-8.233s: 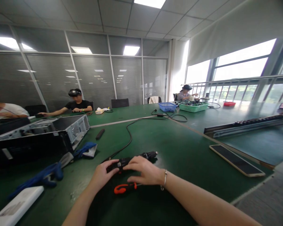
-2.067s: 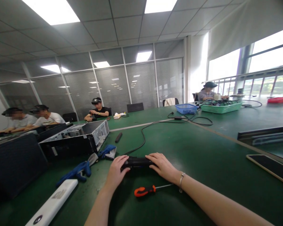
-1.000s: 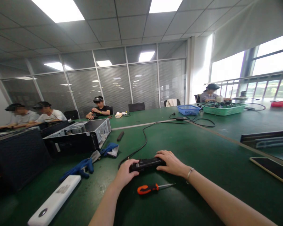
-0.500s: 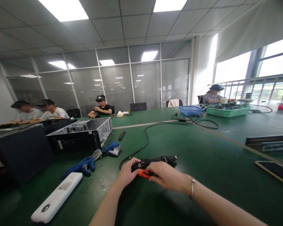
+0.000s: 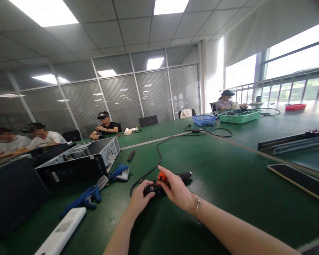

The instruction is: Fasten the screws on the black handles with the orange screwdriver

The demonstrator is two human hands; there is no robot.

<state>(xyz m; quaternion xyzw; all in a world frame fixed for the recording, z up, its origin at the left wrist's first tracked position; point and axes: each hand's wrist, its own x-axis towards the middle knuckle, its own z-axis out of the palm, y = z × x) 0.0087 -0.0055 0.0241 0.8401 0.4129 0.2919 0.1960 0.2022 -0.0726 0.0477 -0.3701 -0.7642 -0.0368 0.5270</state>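
A black corded electric screwdriver [image 5: 183, 175] lies on the green table [image 5: 228, 177] in front of me, its chuck pointing right. My left hand [image 5: 139, 200] is closed around its rear end, where the black cable [image 5: 155, 161] leaves it. My right hand [image 5: 177, 191] is closed on an orange-handled screwdriver [image 5: 161, 177] and holds it just above the black tool's body; only the orange handle shows between the fingers.
An open computer case [image 5: 79, 161] lies at the left with blue gloves [image 5: 91, 193] beside it. A white box [image 5: 60, 233] lies near the front left. A phone [image 5: 299, 179] and a long rail [image 5: 292, 143] lie at the right. Other people sit around the far table side by baskets [image 5: 239, 117].
My right hand left the black tool, took the orange-handled screwdriver off the table and lifted it above the tool. My left hand stayed on the tool's rear. The view swung slightly.
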